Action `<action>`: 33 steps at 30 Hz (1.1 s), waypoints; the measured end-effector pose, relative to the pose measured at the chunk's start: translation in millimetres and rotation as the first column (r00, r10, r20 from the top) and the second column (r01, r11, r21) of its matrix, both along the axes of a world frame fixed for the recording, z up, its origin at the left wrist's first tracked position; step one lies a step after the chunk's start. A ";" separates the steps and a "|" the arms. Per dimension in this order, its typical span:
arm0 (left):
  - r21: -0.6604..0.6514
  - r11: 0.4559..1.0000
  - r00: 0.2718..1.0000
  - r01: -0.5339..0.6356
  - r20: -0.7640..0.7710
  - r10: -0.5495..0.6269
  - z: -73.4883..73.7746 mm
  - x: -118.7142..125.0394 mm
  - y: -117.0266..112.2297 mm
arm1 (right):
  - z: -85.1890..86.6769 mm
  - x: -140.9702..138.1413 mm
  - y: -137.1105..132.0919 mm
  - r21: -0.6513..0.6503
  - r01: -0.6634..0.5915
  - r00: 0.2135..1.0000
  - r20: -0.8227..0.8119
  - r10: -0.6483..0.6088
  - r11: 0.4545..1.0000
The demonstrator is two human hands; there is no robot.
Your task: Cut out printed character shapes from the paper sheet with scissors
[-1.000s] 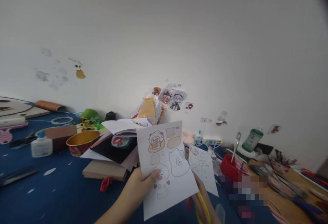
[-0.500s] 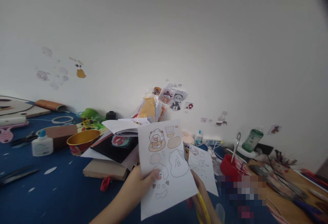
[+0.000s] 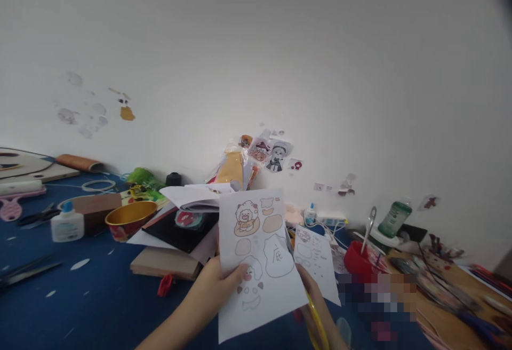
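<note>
A white sheet of paper with drawn outlines and a small cartoon sheep figure is held up at the middle. My left hand is closed on its left edge, thumb on the front and fingers hidden behind. At the sheet's right edge, my right hand is closed around yellow-handled scissors. Their blades are mostly hidden by the paper; a dark sliver shows along the right edge, beside the large outline. Behind the hand, a second printed sheet lies on the table.
Left on the blue table are a glue bottle, a gold bowl and tweezers. A paper stack and a box stand behind my left hand. Further right are a red cup and a green bottle.
The sheet has shifted very slightly in view, its left side a little to the right. Both hands keep their holds, and the surroundings look the same.
</note>
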State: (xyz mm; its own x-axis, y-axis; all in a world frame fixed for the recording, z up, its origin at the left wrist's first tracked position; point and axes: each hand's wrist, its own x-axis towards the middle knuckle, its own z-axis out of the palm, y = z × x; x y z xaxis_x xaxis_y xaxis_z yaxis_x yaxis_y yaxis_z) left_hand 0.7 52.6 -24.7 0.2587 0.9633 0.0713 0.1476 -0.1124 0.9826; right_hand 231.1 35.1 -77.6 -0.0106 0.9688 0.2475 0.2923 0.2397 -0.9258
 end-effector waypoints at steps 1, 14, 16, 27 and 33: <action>0.005 1.000 1.000 0.004 -0.002 -0.004 0.3 -0.5 0.3 | 0.7 0.2 0.0 -0.010 -0.004 1.000 -0.002 0.004 1.000; -0.026 1.000 0.998 -0.004 -0.063 0.003 15.6 -9.5 -5.0 | 9.8 -4.9 -4.2 -0.032 -0.056 0.998 -0.034 0.055 0.998; -0.032 0.999 0.997 -0.018 -0.081 0.015 17.2 -9.5 -5.4 | 10.5 -7.6 -3.5 0.007 -0.067 0.996 -0.067 0.067 0.998; -0.037 0.999 0.994 -0.023 -0.104 0.019 17.6 -10.2 -5.9 | 15.4 -10.4 -8.1 -0.004 -0.089 0.990 -0.109 0.088 0.996; -0.025 1.000 0.997 -0.008 -0.078 0.006 17.4 -11.9 -5.2 | 9.5 -13.3 -2.7 0.018 -0.040 0.983 -0.176 0.043 0.999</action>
State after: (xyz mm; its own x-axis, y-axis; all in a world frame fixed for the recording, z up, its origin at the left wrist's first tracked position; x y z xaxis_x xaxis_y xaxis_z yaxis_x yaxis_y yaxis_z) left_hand -11.2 47.4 -7.3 0.2558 0.9664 0.0271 0.2246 -0.0867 0.9706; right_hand 217.8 32.4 -68.1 -0.0058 0.9648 0.2630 0.1138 0.2619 -0.9584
